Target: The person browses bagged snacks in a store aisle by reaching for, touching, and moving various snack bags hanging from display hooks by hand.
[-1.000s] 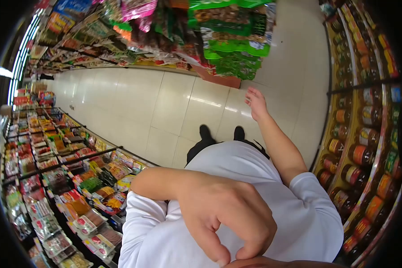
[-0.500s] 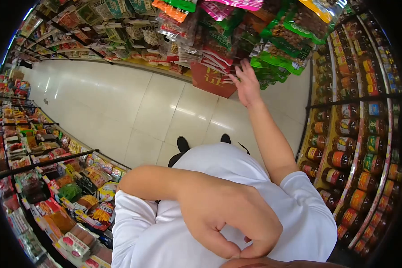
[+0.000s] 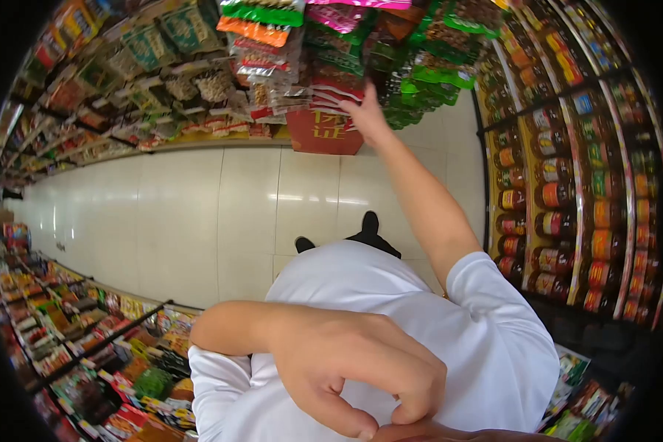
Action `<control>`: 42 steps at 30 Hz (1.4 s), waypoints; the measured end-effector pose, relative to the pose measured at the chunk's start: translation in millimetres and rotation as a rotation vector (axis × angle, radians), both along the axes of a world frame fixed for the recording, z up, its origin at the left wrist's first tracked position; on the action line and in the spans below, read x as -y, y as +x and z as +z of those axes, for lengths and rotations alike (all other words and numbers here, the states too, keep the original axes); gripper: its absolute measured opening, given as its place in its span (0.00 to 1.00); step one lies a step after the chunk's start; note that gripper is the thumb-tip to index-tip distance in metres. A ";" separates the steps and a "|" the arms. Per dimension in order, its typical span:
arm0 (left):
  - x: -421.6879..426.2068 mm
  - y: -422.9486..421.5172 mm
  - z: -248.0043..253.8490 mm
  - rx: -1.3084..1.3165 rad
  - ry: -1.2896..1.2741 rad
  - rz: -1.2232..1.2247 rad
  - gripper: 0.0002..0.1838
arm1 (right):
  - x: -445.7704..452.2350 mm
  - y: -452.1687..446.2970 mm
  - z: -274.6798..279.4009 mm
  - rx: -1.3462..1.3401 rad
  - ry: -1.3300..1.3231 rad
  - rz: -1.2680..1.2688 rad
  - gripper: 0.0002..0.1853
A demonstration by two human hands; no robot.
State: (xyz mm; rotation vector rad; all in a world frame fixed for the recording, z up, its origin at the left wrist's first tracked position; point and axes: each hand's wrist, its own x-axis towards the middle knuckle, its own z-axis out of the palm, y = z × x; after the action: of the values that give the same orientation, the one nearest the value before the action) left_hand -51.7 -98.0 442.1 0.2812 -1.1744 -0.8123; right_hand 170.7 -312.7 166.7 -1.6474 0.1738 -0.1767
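My right hand (image 3: 368, 120) reaches up to the hanging packets, at the edge of a stack with red-and-white edges (image 3: 337, 97). Its thumb is spread away from the fingers; no firm grip shows. Green-edged packets (image 3: 420, 92) hang just right of it, and clear packets (image 3: 269, 66) with red labels hang to its left. Below the stack is a red panel (image 3: 324, 134) with yellow characters. My left hand (image 3: 361, 365) is bent across my white shirt, fingers curled and thumb tip close to them, against skin at the bottom edge. What lies between its fingertips is hidden.
Shelves of jars (image 3: 556, 195) rise on the right. Packaged food fills a low shelf (image 3: 118, 368) at the lower left and a long shelf (image 3: 147, 96) at the upper left. Pale floor tiles (image 3: 177, 206) run between them, with my dark shoes (image 3: 370, 221) on them.
My right hand has gone from above the floor to the hanging packets, its thumb now beside the red-and-white edges. My left hand keeps its curled pose. The view has turned.
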 end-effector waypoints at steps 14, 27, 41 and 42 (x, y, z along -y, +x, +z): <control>-8.7 -7.6 7.5 0.036 0.069 0.079 0.09 | -43.8 -26.2 10.4 -0.049 -0.327 -0.057 0.61; -42.0 -20.0 10.5 0.009 0.057 0.202 0.11 | 7.7 -52.6 -103.0 -0.394 -0.408 0.015 0.39; -102.1 -3.9 -28.0 0.220 0.257 0.536 0.03 | -7.2 -117.8 -128.2 -0.455 -0.224 0.070 0.29; -104.9 -0.5 -37.0 0.242 0.363 0.599 0.03 | -10.7 -102.2 -111.5 -0.352 -0.054 0.002 0.27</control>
State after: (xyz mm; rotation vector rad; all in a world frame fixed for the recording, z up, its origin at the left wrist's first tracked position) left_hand -52.2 6.9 405.1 1.0025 -1.0726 -0.4586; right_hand 68.5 -302.0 55.2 -1.7225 0.4372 0.1140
